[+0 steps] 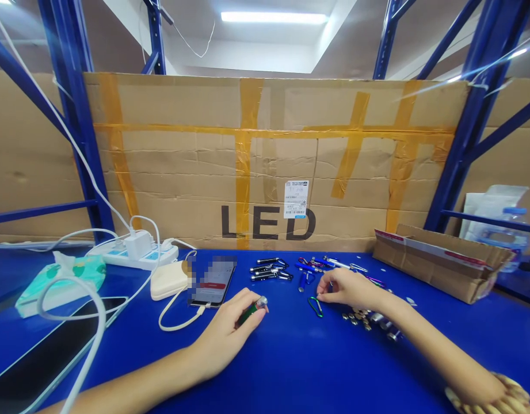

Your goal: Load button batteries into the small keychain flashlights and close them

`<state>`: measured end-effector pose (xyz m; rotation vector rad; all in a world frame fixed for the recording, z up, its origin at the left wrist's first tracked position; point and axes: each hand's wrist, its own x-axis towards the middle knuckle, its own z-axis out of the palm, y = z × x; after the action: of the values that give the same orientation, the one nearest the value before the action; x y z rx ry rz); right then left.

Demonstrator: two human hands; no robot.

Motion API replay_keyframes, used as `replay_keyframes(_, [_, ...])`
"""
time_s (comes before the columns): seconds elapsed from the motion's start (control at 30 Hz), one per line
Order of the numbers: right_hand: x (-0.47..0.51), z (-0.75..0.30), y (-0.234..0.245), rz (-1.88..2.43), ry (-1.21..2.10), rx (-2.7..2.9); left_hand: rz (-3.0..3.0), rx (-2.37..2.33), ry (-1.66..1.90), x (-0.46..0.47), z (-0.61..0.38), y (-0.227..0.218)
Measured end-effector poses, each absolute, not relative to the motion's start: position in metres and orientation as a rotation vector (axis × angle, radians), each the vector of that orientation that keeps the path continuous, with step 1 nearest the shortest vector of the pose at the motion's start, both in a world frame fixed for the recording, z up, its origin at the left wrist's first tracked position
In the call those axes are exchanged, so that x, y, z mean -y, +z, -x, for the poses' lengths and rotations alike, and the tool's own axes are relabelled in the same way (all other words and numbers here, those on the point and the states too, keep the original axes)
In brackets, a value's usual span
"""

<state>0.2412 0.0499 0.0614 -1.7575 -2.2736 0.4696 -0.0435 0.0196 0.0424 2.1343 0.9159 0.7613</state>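
And the left hand (230, 328) is clamped round a green metal cylinder with a silver tip (248, 312), near centre, tip jutting out, presumably for access! To its right, the right hand (346, 287) pinches a green metal carabiner (313, 309) by one end, apparently leaving the loop clear. Smooth blue tabletop (290, 368); taped brown cardboard (195, 167) walls the far side.

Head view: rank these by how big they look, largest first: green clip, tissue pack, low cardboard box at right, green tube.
1. Low cardboard box
2. Tissue pack
3. Green tube, partly covered by the left hand
4. Green clip, at the right hand
The tube's full size is hidden.
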Motion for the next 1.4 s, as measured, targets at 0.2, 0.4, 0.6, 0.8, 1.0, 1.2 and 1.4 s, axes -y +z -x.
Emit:
replay_keyframes(0.2, [-0.026, -0.185, 0.062, 1.128, 0.130, 2.074, -2.187, -0.917, 0.688, -0.018, 0.040, 0.044])
replay_keyframes(0.4, [0.001, -0.150, 0.055, 0.705, 0.058, 2.168, -2.207, -0.846, 0.651, -0.020, 0.041, 0.038])
replay_keyframes(0.6, [0.000, -0.154, 0.056, 0.719, -0.124, 2.193, -2.127, -0.833, 0.627, -0.020, 0.041, 0.039])
replay_keyframes(0.8, [-0.003, -0.156, 0.054, 0.731, -0.130, 2.206, -2.233, -0.805, 0.525, -0.017, 0.043, 0.043])
replay_keyframes(1.0, [-0.003, -0.159, 0.052, 0.715, -0.121, 2.249, -2.263, -0.798, 0.548, -0.019, 0.044, 0.037])
replay_keyframes(1.2, [-0.003, -0.159, 0.054, 0.694, -0.145, 2.261, -2.212, -0.818, 0.560, -0.018, 0.043, 0.039])
replay_keyframes(1.4, [-0.001, -0.158, 0.058, 0.695, -0.201, 2.275, -2.213, -0.836, 0.565, -0.019, 0.043, 0.040])
